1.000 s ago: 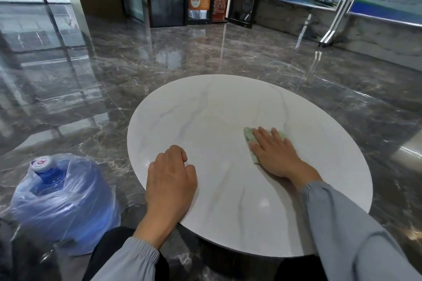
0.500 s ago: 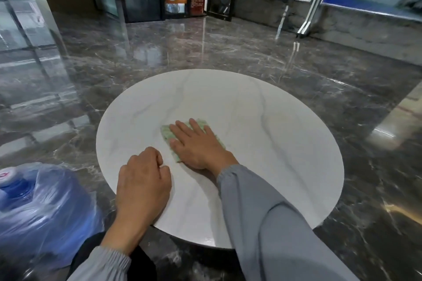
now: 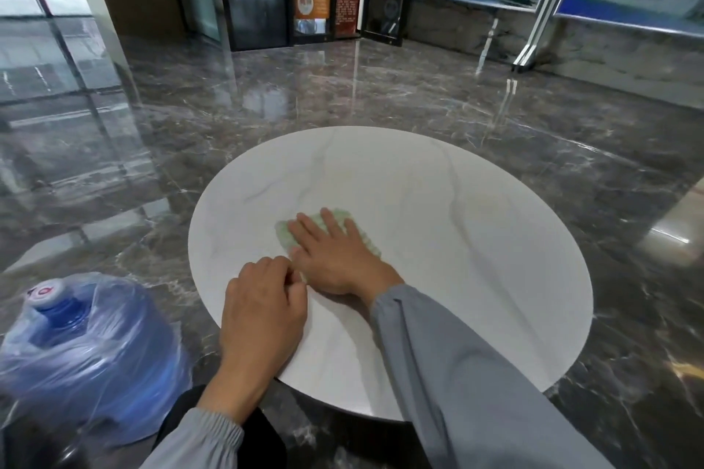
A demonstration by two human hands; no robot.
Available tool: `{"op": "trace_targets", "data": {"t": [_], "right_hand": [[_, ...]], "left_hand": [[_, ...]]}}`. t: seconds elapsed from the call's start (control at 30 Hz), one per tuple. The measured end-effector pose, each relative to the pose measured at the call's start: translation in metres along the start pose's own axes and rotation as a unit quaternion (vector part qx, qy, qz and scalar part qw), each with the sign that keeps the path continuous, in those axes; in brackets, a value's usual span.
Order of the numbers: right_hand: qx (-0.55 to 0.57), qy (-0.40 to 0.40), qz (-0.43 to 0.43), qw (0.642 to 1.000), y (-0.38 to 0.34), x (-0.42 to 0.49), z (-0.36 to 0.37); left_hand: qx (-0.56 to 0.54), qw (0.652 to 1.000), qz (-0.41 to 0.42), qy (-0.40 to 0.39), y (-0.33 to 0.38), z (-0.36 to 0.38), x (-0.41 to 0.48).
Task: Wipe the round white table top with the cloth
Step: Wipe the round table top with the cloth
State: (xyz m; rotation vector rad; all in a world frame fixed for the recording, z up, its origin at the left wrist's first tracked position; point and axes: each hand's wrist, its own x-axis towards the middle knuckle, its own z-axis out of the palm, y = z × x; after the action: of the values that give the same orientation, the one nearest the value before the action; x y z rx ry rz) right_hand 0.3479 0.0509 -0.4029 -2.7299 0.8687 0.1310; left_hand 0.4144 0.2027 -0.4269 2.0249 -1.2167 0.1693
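One table top [image 3: 476, 240], one green cloth [image 3: 282, 235] (under right hand [image 3: 335, 259]), left hand [image 3: 263, 308] curled

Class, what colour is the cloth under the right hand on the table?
Pale green. The cloth shows best in the head view, pressed flat under the right hand.
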Motion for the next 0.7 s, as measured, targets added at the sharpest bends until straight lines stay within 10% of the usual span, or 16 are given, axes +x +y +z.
{"op": "trace_targets", "data": {"t": [0.17,0.5,0.7], "right_hand": [[0.016,0.011,-0.014,1.000,0.010,-0.016,-0.002],[0.035,0.042,0.262,0.963,0.159,-0.064,-0.031],[0.011,0.016,0.148,0.989,0.074,-0.017,-0.020]], "left_hand": [[-0.003,1.000,0.004,-0.010,-0.002,0.001,0.000],[0.017,0.999,0.020,-0.036,0.005,0.002,-0.003],[0.025,0.999,0.035,-0.024,0.003,0.003,-0.004]]}}
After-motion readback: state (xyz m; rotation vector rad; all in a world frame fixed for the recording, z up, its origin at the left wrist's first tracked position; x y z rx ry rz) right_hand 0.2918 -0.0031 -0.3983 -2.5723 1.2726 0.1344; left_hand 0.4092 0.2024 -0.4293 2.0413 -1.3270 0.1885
